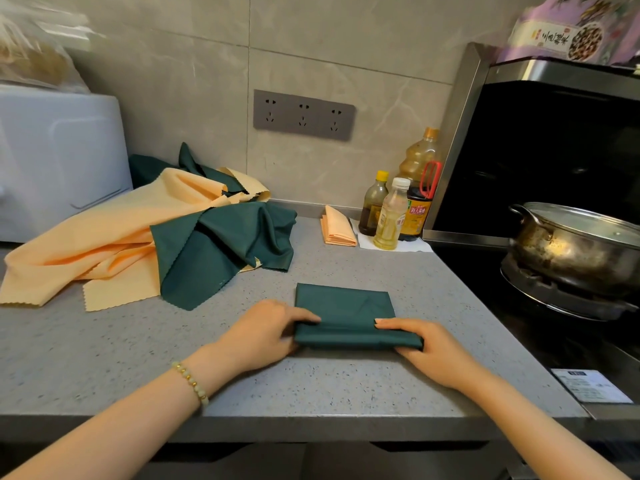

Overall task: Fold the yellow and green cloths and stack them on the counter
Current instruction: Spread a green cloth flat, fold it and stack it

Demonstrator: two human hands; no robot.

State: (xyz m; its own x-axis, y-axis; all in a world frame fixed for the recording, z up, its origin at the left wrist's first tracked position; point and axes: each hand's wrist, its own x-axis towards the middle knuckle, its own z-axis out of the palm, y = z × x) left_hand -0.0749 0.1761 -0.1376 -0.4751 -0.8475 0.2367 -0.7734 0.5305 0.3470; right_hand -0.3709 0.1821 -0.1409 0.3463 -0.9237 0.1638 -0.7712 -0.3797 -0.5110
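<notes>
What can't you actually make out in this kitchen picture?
All from the head view:
Number of cloths in the loose pile: they overlap and hide each other.
Most fingers of the left hand and right hand: hidden under the green cloth.
Inside of the pot: the lid covers it.
Print on the sticker: too small.
Bag, top left: blurred, cut off by the edge.

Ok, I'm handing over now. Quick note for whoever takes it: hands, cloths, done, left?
Left hand and right hand each pinch the near fold of the green cloth on the counter.
Done: one folded yellow cloth lies at the back beside the bottles.
Left: finish this fold, stack it on the yellow one, then fold the pile of loose yellow and green cloths at the left.
</notes>
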